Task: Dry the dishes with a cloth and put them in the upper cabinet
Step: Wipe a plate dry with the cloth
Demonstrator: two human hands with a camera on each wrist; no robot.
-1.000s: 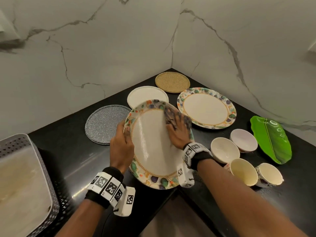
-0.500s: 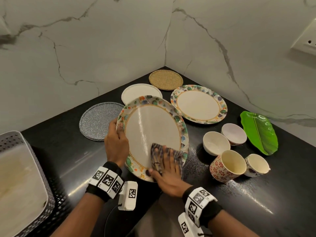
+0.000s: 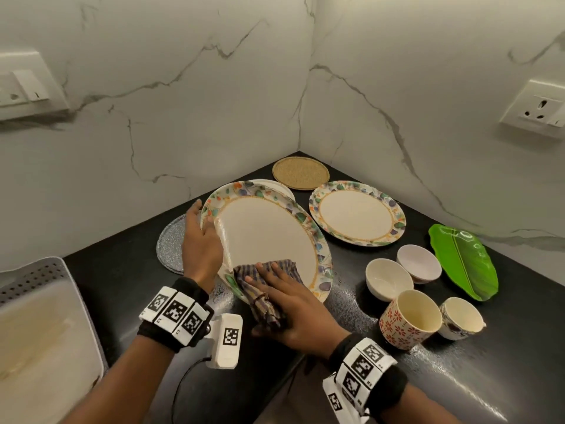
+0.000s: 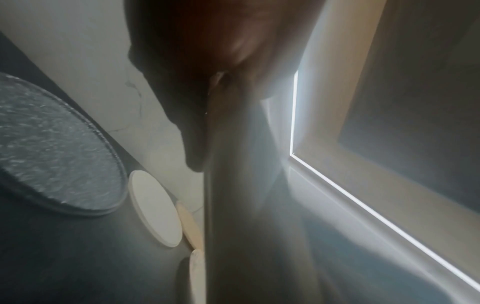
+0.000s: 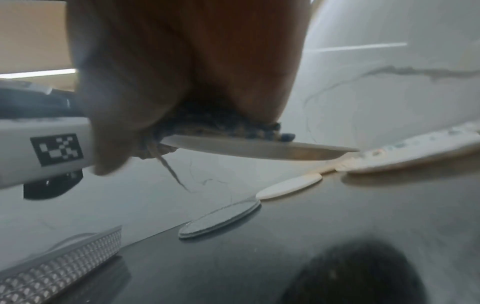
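At the far left a perforated grey rack [image 3: 36,276] sits at the edge of the black, glossy counter [image 3: 122,289]. Next comes a round glittery grey mat [image 3: 169,246], partly behind the left hand [image 3: 200,249], which grips the left rim of the floral plate [image 3: 266,234], thumb on the face and fingers curled behind. That plate is held tilted above the counter, smooth and cream in the middle with a leafy coloured border. The right hand [image 3: 290,307] lies with its fingers straight, pressing a checked cloth [image 3: 263,286] against the plate's near rim; the cloth is soft and bunched, and hangs over the edge.

Judging by this, drying is early: one plate is being wiped and nothing appears put away, with no cabinet in view. Behind the held plate a plain white plate [image 3: 282,189] peeks out, then a woven straw mat [image 3: 301,172] in the corner. A second floral plate [image 3: 356,214] lies flat. Further right stand two small bowls [image 3: 388,278], a red-patterned cup [image 3: 409,319], a smaller cup [image 3: 460,318] and a shiny green leaf-shaped dish [image 3: 463,261]. All of these apparently await wiping.
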